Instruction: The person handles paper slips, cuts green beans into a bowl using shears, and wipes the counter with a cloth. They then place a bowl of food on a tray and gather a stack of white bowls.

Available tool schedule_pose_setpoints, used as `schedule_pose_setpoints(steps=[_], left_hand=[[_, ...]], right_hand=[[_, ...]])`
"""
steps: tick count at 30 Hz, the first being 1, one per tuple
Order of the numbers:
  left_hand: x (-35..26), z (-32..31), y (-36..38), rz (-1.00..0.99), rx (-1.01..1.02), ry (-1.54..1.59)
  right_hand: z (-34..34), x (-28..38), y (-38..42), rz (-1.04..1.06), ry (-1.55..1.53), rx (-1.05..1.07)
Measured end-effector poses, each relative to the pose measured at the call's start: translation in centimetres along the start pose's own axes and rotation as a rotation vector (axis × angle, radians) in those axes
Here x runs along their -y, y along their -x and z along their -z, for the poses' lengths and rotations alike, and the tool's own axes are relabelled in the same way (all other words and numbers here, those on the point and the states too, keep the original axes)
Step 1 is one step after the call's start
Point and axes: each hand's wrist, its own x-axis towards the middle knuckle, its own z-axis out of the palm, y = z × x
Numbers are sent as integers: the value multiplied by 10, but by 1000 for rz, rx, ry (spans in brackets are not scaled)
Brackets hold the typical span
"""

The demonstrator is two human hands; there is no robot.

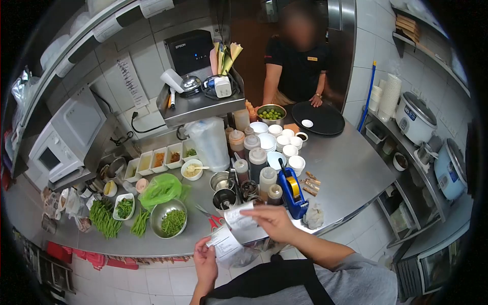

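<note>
My left hand [206, 260] pinches the edge of a printed paper slip [224, 244] just off the counter's front edge. Below that slip hangs something clear and crinkled, like a plastic bag [240, 258]; how it is held is hidden. My right hand [274, 222] has its fingers closed at a second printed slip [238, 216], a little above the first. Red-handled scissors [213, 219] lie on the counter behind the slips. A blue tape dispenser [293, 195] stands just beyond my right hand.
On the steel counter [345, 165] are sauce bottles [257, 161], white cups [296, 163], a metal bowl of chopped greens [169, 218], green bundles [105, 218] and a black round tray [318, 119]. A person in black [300, 71] stands across it. Rice cookers [416, 114] sit on right shelves.
</note>
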Motion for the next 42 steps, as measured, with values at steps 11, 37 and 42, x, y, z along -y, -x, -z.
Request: schedule_pose_setpoints(steps=[11,37,42], left_hand=[[-38,-9,-16,199,429,372],[-126,330,119,-163,-859,210],[-121,364,165,-15,-943,-123]], right_hand=[[16,40,-54,285,-33,962],[-264,121,-432,813,330,48],[-273,149,-514,687,365,-295]])
